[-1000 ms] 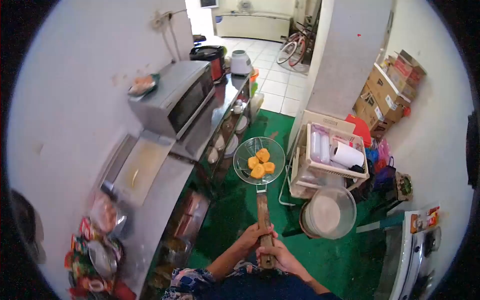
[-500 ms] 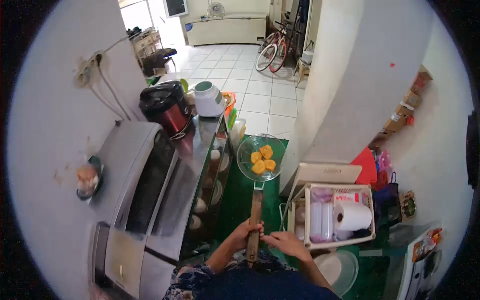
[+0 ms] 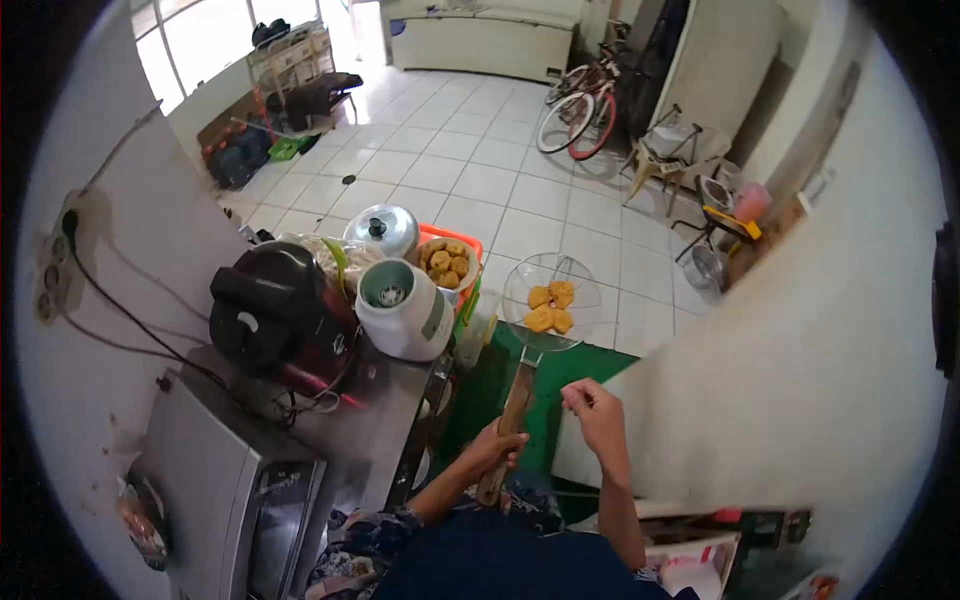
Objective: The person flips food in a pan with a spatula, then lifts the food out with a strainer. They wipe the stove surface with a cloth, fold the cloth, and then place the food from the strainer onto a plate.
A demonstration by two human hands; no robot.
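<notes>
My left hand (image 3: pixel 497 447) is wrapped around the wooden handle of a wire skimmer (image 3: pixel 517 400). The skimmer's round mesh basket reaches out ahead of me, over the edge of the green floor covering and the white tiles. Several golden fried pieces (image 3: pixel 541 318) lie together in the mesh. To the right of the handle, my right hand (image 3: pixel 598 415) is raised with its fingers curled in. It is apart from the skimmer, and nothing shows in it.
On the metal counter at left stand a rice cooker (image 3: pixel 275 315) and a white blender base (image 3: pixel 403 310). Behind them are a lidded pot (image 3: pixel 383 232) and a bowl of fried pieces (image 3: pixel 446 262) in an orange container. A white wall (image 3: pixel 700 410) is close on the right; bicycles (image 3: pixel 580 110) stand farther off.
I have moved forward, and the view now takes in more of the tiled room and the bowl of fried pieces. My right hand has left the handle's side and risen to the right.
</notes>
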